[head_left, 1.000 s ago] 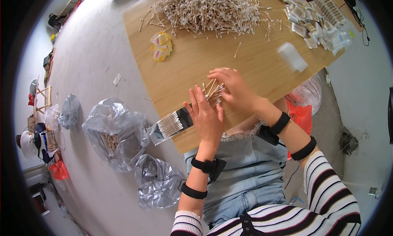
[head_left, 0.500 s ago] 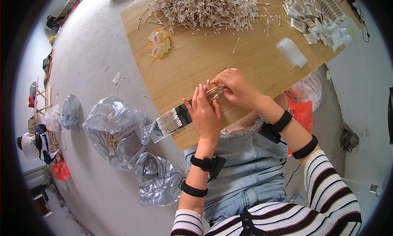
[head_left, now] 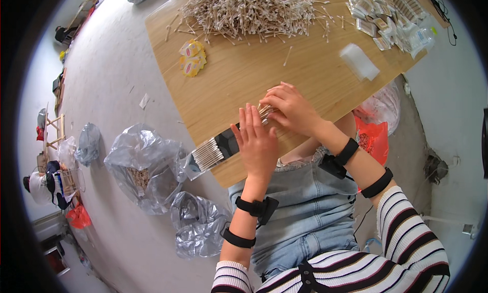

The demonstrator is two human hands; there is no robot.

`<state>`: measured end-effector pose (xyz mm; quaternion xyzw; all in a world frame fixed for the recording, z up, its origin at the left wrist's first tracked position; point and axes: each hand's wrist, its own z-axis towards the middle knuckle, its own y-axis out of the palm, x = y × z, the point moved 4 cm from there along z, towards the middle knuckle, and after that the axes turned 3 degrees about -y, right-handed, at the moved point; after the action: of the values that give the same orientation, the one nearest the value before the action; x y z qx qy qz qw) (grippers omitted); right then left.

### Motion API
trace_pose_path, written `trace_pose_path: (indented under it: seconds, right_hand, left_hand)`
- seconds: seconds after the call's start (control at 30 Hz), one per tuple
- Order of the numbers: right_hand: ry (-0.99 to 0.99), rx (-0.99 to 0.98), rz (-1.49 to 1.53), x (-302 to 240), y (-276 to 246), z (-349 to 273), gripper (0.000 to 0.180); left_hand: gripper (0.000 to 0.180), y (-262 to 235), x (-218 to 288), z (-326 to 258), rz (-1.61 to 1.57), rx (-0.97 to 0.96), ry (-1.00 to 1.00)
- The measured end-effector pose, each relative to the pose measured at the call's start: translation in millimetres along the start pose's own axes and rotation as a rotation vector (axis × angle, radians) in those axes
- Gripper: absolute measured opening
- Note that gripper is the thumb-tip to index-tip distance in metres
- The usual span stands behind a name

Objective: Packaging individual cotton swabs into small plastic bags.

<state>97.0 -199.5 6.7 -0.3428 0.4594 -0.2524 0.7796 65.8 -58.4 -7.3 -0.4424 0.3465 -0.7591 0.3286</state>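
Over the near edge of the worktop, close to its near left corner: left hand, palm down and fairly flat, with three fingers straight and nearly together, the little finger splayed to the left and the thumb apart on the right. Beneath the palm and out past the left edge by that same corner, a clear packet with a dark panel, and at its outer end a neat row of white-tipped swabs. Partly covered by the fingers; cannot tell how firmly pressed.

Just right of the left fingertips, a little in from the near edge, a loose bundle of swabs, between both hands. At its right end, right hand, in across the near edge, half curled, with fingertips and thumb about the sticks. Cannot tell whether pinching tightly or only nudging, because of the fingers in the way.

Along the far edge, a large heap of swabs. Between heap and hands, one lone swab. Near the left edge, overlapping yellow cards. Toward the right end, a whitish translucent stack, slightly blurred. Beyond it, by the right edge, a jumble of small packs and a clear bottle with a green cap.
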Motion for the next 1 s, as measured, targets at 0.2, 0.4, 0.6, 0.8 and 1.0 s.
trace_pose_path:
  seconds: [0.2,0.4,0.6,0.8,1.0]
  right_hand:
    - [0.031,0.109,-0.022,13,-13,-7,0.015]
    - [0.075,0.172,-0.083,30,-28,-9,0.007]
    - [0.210,0.245,-0.145,52,-27,3,0.004]
    - [-0.010,0.042,0.140,18,16,37,0.003]
    - [0.178,-0.067,0.333,17,7,24,0.009]
  left_hand:
    - [0.089,14,11,4,0.160,-0.230,0.025]
    - [0.093,17,-5,26,0.213,-0.265,0.014]
    - [0.092,10,5,-1,0.176,-0.274,0.050]
    - [0.091,6,10,-12,0.187,-0.315,0.049]
    - [0.095,2,8,-14,0.115,-0.279,0.005]
